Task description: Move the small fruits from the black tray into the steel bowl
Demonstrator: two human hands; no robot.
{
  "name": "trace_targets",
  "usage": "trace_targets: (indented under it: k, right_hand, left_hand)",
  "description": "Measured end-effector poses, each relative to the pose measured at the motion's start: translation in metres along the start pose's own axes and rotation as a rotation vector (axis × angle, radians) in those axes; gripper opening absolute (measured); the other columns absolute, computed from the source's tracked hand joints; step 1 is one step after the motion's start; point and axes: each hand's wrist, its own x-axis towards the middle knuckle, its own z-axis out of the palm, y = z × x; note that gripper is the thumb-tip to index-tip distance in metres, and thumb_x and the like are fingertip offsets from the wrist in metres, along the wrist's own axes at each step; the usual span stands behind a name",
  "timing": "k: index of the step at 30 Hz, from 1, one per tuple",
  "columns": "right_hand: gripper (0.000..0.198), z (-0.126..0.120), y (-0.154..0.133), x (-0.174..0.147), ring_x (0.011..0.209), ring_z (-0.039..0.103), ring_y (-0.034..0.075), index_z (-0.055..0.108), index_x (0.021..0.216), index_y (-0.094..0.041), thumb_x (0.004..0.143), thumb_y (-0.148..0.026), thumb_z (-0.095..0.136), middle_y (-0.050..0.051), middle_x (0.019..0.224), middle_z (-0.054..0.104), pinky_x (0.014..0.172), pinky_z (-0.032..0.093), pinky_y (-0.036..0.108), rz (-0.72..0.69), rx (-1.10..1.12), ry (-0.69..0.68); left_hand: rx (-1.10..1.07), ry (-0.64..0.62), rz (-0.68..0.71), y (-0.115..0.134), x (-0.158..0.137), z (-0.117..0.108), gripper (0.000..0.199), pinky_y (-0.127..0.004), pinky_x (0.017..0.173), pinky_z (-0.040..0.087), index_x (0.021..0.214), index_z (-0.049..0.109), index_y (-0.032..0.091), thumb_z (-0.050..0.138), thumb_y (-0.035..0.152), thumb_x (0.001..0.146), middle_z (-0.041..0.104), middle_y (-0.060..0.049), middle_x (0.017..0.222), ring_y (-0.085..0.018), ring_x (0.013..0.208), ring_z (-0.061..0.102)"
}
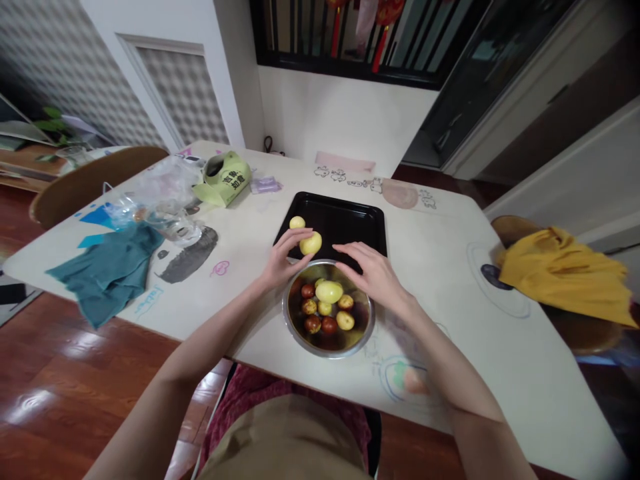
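Observation:
A pale yellow-green round fruit (311, 244) is held in the fingers of my left hand (284, 259), just above the near edge of a black tray (345, 223). Another fruit of that colour (297, 223) lies at the tray's left side. Over the right rim of a metal bowl (329, 345) is my right hand (373, 270), fingers apart and nothing in them. Inside the bowl lie several small fruits, some brown-red (329, 325), some yellowish with brown patches (345, 302). A larger pale green one (329, 292) rests among them.
To the left, a teal cloth (107, 270), clear plastic packaging (175, 223) and a green tissue pack (223, 180) lie on the white table (430, 267). A purple packet (267, 185) is beside the pack. On the right, yellow fabric (560, 273) drapes over a chair.

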Motion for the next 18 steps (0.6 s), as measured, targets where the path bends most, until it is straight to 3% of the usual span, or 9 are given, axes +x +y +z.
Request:
trace_targets:
  k: [6,8,13,16,18]
  right_hand:
    - [0.049,0.006,-0.015,-0.004,0.12,0.07,0.029,0.057,0.145,-0.027,0.101,-0.049,0.064,0.01,0.139,0.069,0.104,0.059,0.049,0.109,0.236,0.011]
    - [0.05,0.009,-0.02,-0.006,0.113,0.073,0.027,0.057,0.142,-0.027,0.099,-0.049,0.068,0.009,0.139,0.069,0.096,0.063,0.044,0.157,0.328,-0.01]
    - [0.041,0.01,-0.029,-0.005,0.096,0.075,0.023,0.062,0.125,-0.025,0.091,-0.045,0.074,0.005,0.114,0.076,0.084,0.064,0.037,0.26,0.437,-0.017]
    - [0.034,-0.005,-0.032,-0.008,0.094,0.074,0.023,0.064,0.118,-0.025,0.089,-0.038,0.075,0.004,0.109,0.076,0.084,0.061,0.035,0.236,0.366,-0.035]
    - [0.031,-0.021,-0.034,-0.013,0.094,0.073,0.023,0.064,0.118,-0.025,0.089,-0.031,0.073,0.005,0.111,0.076,0.084,0.059,0.035,0.204,0.289,-0.068]
  left_hand:
    - [-0.014,-0.065,0.214,0.027,-0.005,0.003,0.044,-0.043,0.104,0.061,0.14,0.063,0.023,0.075,0.025,0.097,0.067,-0.015,0.136,-0.025,0.124,0.068]
    - [-0.011,-0.087,0.215,0.03,-0.008,0.005,0.044,-0.043,0.103,0.062,0.14,0.064,0.025,0.075,0.028,0.098,0.067,-0.014,0.136,-0.025,0.123,0.069]
    - [-0.015,-0.163,0.158,0.033,-0.012,0.005,0.039,-0.047,0.104,0.061,0.139,0.063,0.026,0.07,0.033,0.101,0.067,-0.014,0.136,-0.026,0.124,0.069]
    - [-0.035,-0.175,0.109,0.036,-0.012,0.005,0.049,-0.05,0.105,0.06,0.145,0.056,0.024,0.07,0.037,0.1,0.067,-0.016,0.136,-0.029,0.129,0.066]
    - [-0.072,-0.249,0.083,0.038,-0.01,0.005,0.052,-0.05,0.106,0.06,0.146,0.054,0.023,0.071,0.04,0.1,0.067,-0.016,0.135,-0.029,0.13,0.065]
